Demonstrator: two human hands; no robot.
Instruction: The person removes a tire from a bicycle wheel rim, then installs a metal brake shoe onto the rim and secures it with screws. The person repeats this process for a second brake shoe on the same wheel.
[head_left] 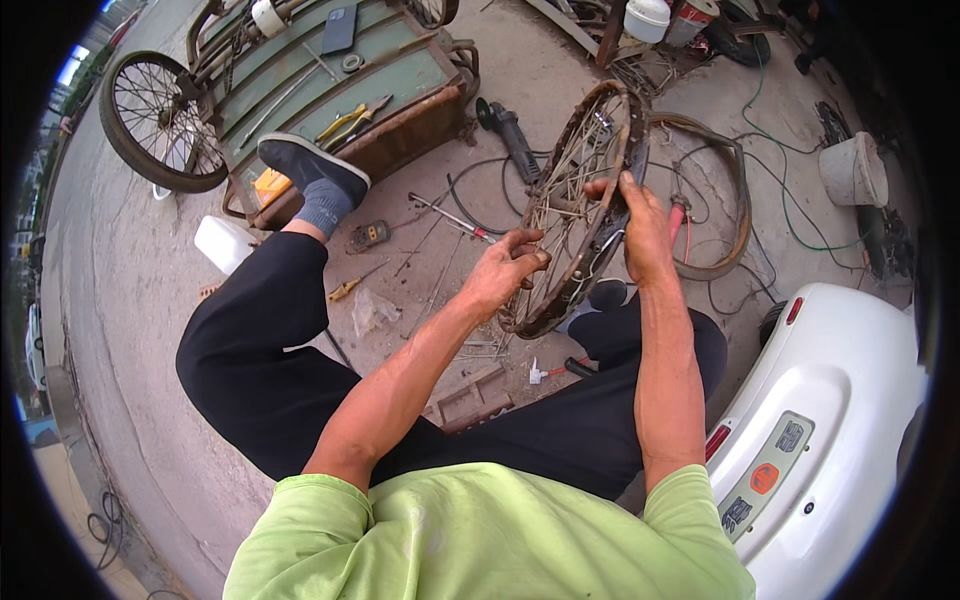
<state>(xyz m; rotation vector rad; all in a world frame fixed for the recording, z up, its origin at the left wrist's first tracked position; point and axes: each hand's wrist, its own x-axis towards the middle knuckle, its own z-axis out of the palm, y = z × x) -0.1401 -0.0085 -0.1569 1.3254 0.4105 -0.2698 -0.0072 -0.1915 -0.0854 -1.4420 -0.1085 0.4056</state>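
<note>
A rusty spoked wheel (632, 150) stands tilted between my knees. My right hand (648, 228) grips its rim on the right side, with the thumb up and fingers reaching round to the spokes. On the wheel's left side, my left hand (508, 268) has its fingers curled in a pinch at the spokes. What lies between those fingertips is too small to make out. Several thin loose spokes lean inside the wheel. Beyond my left hand, a thin rod with a red part (455, 216) rests on the ground.
Ahead left is an overturned green cart (400, 75) bearing pliers (350, 125) and a phone (340, 30). An angle grinder (512, 140), a loose tyre (742, 215) and cables lie around the wheel. A yellow-handled screwdriver (345, 289) is left. A white vehicle body (840, 350) stands right.
</note>
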